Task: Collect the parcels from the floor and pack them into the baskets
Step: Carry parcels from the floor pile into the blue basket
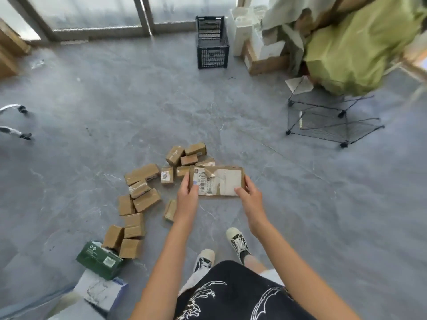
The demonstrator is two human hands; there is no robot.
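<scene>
Centrally, a flat brown parcel (218,181) is held above the floor (300,215) by its short ends: the left hand (188,195) grips one end, the right hand (250,196) the other. A torn white label with a barcode is seen on its face. Small brown parcels (141,199) are scattered lower left. Bare floor is left between these, the black crate (212,42) at upper centre and the wire basket (328,121) at right.

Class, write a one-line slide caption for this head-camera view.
Both hands, left and right, hold a labelled cardboard parcel above scattered small parcels; a black crate stands beyond.
</scene>
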